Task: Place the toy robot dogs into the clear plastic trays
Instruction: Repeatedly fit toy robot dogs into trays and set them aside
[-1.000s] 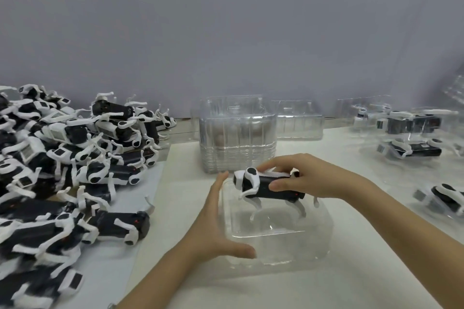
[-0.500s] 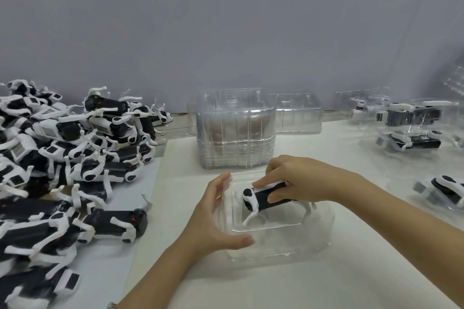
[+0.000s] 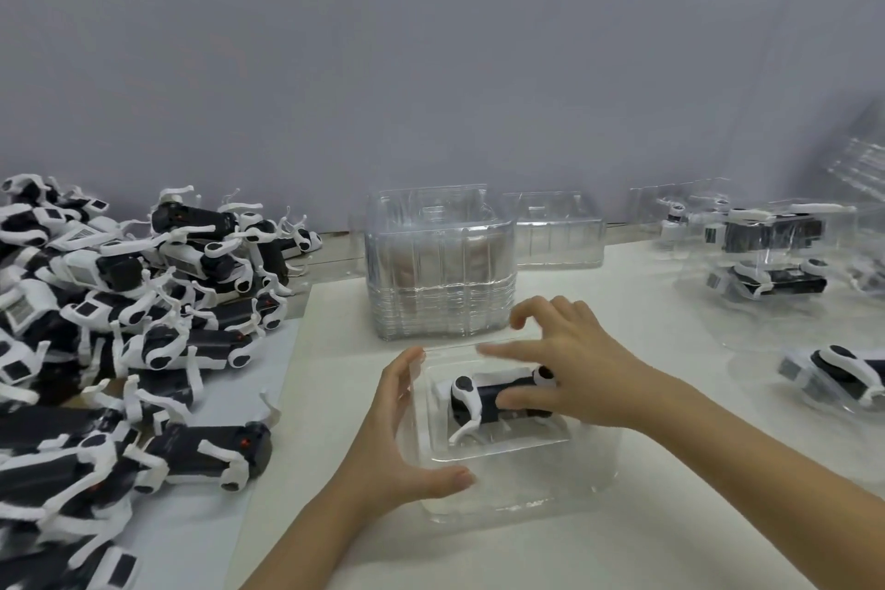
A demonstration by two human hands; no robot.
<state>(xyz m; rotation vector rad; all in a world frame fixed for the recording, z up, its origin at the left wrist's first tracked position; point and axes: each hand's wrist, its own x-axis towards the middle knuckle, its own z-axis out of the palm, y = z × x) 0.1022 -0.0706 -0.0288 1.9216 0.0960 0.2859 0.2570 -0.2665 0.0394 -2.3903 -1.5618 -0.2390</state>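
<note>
A black-and-white toy robot dog [image 3: 481, 402] lies inside a clear plastic tray [image 3: 517, 496] in front of me on the white table. My left hand [image 3: 400, 438] grips the tray's left side, thumb along the front rim and fingers up the left wall. Above the dog's rear half is my right hand [image 3: 577, 371]. Its thumb touches the black body, while the index finger is stretched out and the other fingers are lifted off the toy. The dog's rear end is partly hidden behind that hand.
A big pile of loose toy robot dogs [image 3: 119, 326] covers the left. A stack of empty clear trays [image 3: 440, 268] stands just behind the working tray, with one more tray [image 3: 558, 230] beside it. Trays holding dogs [image 3: 766, 254] [image 3: 843, 378] sit at the right.
My right hand has lowered the dog from above the tray down into it, and its fingers have spread off the toy. The left hand has kept hold of the tray.
</note>
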